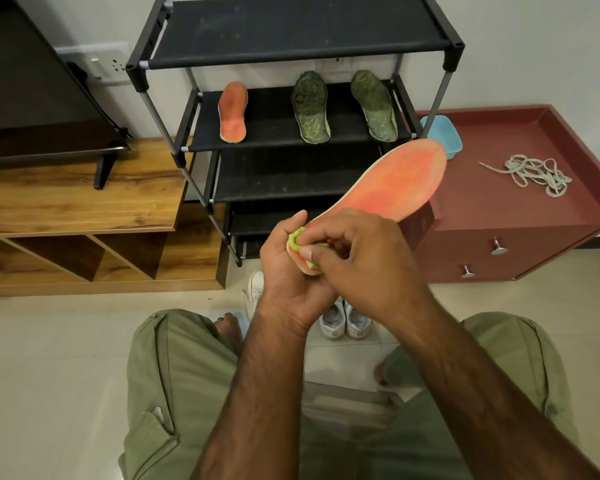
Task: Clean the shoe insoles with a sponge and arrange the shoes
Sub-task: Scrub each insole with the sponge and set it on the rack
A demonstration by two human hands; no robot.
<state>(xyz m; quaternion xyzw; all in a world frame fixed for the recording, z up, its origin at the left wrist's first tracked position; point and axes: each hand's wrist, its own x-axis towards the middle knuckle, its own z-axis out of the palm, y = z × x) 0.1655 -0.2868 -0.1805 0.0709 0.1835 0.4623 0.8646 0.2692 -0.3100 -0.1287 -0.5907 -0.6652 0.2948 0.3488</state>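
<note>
My left hand [284,275] grips the heel of the orange insole [392,181], held up in front of the shoe rack [291,29]. My right hand [364,261] pinches a yellow-green sponge [297,236] against that heel. The rack's second shelf holds another orange insole [233,112] and two dark green insoles [310,107]. White shoes [343,322] sit on the floor below the rack.

We find a wide gap on the second shelf [274,124] of the black tube-framed fabric shoe rack [137,69], between the orange foam insole [232,112] and the nearer dark green patterned insole [310,107]; the top shelf [291,29] overhangs it.
</note>
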